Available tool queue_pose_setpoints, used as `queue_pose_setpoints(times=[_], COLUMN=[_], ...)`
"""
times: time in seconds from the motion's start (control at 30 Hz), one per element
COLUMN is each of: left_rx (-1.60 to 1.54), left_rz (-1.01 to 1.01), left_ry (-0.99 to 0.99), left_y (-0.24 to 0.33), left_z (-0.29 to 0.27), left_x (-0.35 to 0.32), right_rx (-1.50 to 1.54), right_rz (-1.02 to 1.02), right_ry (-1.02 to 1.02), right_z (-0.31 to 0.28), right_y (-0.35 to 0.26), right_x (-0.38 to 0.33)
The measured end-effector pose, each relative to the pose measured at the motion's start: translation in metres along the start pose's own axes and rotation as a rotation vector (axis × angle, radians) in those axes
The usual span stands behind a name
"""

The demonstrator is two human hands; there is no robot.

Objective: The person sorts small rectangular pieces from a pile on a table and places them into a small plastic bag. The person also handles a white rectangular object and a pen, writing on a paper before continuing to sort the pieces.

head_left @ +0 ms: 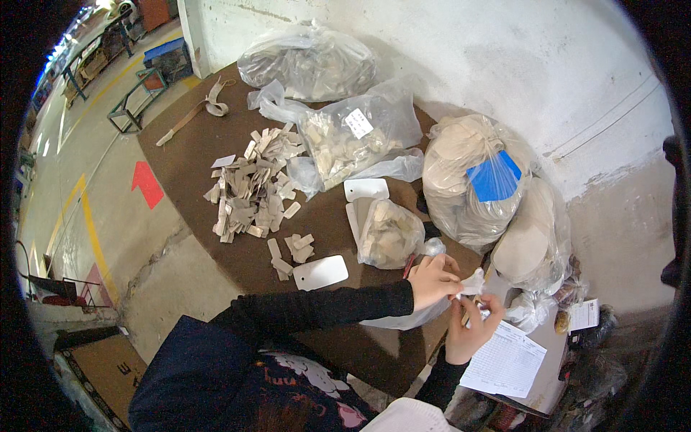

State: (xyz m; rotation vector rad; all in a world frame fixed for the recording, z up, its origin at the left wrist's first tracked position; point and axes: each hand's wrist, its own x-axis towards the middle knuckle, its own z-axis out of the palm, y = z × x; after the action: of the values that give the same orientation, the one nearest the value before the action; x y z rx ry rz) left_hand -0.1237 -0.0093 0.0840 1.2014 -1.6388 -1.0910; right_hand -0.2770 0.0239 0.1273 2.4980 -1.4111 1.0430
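Observation:
My left hand (432, 279) and my right hand (471, 331) meet near the right end of the brown table. Both have their fingers pinched on a whitish, crumpled plastic bag (473, 282); its far end stands up between them. Part of the fingertips and what lies under them is hidden. Clear film also shows below my left forearm. Just left of my left hand sits a small clear bag (391, 234) of pale flat pieces. Beneath my right hand, a printed sheet of paper (506, 358) lies on a light surface.
A heap of small greyish strips (255, 183) covers the table's left part, with a white plate with a hole (322, 273) nearer me. Filled clear bags (309, 63) stand at the back. A large bag with a blue patch (471, 176) leans by the wall.

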Motion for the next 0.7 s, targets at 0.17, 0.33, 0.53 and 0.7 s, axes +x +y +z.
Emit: queue_pose_setpoints(times=[0.17, 0.33, 0.53, 0.7], left_rx=[0.267, 0.223, 0.046, -0.026], left_rz=[0.04, 0.273, 0.299, 0.163], left_ry=[0.005, -0.009, -0.011, 0.05], left_y=[-0.004, -0.007, -0.002, 0.021], left_z=[0.001, -0.008, -0.01, -0.012], left_x=[0.002, -0.008, -0.01, -0.02], right_rx=[-0.048, 0.184, 0.174, 0.158], right_rz=[-0.241, 0.068, 0.169, 0.152], right_ry=[-0.106, -0.156, -0.047, -0.01], right_z=[0.004, 0.008, 0.005, 0.002], right_y=[-0.002, 0.008, -0.003, -0.006], right_x=[0.006, -0.012, -0.007, -0.005])
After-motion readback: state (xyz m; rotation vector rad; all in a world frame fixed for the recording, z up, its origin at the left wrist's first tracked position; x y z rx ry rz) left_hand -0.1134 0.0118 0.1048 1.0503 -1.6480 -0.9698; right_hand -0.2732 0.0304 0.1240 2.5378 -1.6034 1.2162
